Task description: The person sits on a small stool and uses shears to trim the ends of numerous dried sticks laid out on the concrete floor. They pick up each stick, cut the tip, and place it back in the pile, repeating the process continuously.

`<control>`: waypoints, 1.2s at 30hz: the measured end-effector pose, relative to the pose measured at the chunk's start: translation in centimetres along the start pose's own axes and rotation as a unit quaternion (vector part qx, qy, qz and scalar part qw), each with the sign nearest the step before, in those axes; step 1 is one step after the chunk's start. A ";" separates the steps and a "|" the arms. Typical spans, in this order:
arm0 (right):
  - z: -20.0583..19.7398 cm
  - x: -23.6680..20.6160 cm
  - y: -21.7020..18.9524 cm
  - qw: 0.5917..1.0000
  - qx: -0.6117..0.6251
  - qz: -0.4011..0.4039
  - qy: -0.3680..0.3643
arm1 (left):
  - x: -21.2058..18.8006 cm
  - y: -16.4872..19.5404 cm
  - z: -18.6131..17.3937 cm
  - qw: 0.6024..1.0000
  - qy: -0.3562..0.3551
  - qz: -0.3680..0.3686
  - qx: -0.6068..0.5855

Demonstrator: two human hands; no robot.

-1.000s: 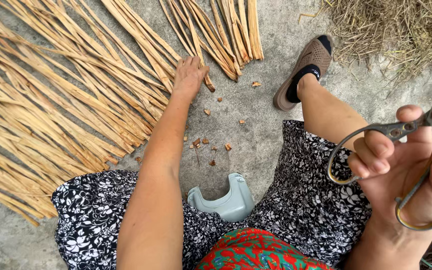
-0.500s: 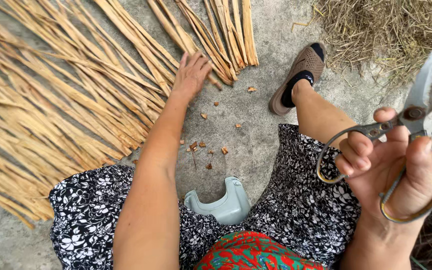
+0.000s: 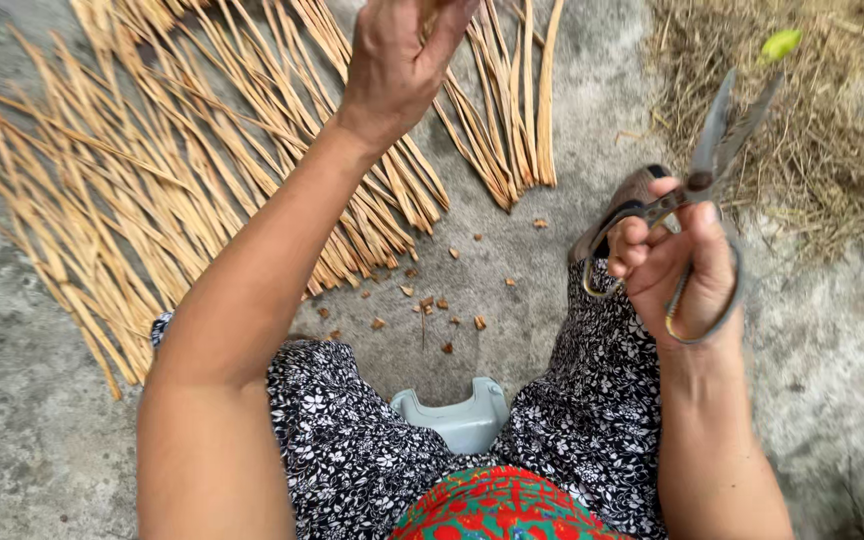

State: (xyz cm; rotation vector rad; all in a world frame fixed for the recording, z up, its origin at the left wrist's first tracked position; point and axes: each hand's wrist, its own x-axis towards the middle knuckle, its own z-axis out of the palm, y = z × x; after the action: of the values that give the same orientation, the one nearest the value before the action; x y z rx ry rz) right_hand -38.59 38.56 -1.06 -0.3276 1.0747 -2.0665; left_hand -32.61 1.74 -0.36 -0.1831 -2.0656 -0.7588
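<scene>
r hand (image 3: 674,262) grips scissors (image 3: 712,165); l hand (image 3: 399,62) over straw strips (image 3: 182,180).

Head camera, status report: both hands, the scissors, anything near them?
Left hand raised over the tan split straw strips, grip unclear. Right hand shut on large metal scissors, blades up. Small brown cuttings on the concrete ground.

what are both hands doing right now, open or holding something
Left hand: raised over the straw strips, fingers curled; whether it holds a strip cannot be told.
Right hand: closed on the scissors.
</scene>
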 end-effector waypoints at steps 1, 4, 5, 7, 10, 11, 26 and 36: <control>0.6 0.0 0.0 1.000 -0.019 -0.005 0.003 | 0.4 1.8 -1.6 0.999 0.014 0.033 -0.017; 2.4 -0.6 0.3 0.989 -0.139 -0.034 0.022 | 0.6 7.1 -5.5 0.997 -0.027 -0.063 -0.016; 3.0 -0.9 0.6 0.980 -0.188 -0.047 0.033 | 0.1 8.9 -6.4 0.994 -0.034 -0.093 -0.036; 4.3 -1.5 1.7 0.970 -0.239 -0.047 -0.010 | -1.4 12.0 -7.7 0.984 -0.049 -0.152 -0.081; 5.6 -2.4 3.1 0.945 -0.307 -0.079 -0.086 | -3.6 15.5 -8.4 0.967 -0.041 -0.237 -0.085; 5.9 -2.7 3.5 0.934 -0.327 -0.093 -0.112 | -4.1 16.3 -8.6 0.963 -0.046 -0.257 -0.074; 8.1 -3.2 5.0 0.913 -0.379 -0.087 -0.124 | -6.0 18.7 -7.9 0.959 -0.098 -0.261 -0.054; 7.4 -3.4 5.1 0.936 -0.322 -0.104 -0.099 | -5.3 18.4 -8.1 0.914 -0.163 -0.357 -0.102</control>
State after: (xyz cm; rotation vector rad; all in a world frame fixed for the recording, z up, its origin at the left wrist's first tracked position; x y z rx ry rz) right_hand -29.75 34.92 -0.13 -0.9895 1.6234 -1.7472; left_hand -16.47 12.60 6.91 0.3869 -2.3798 -1.4703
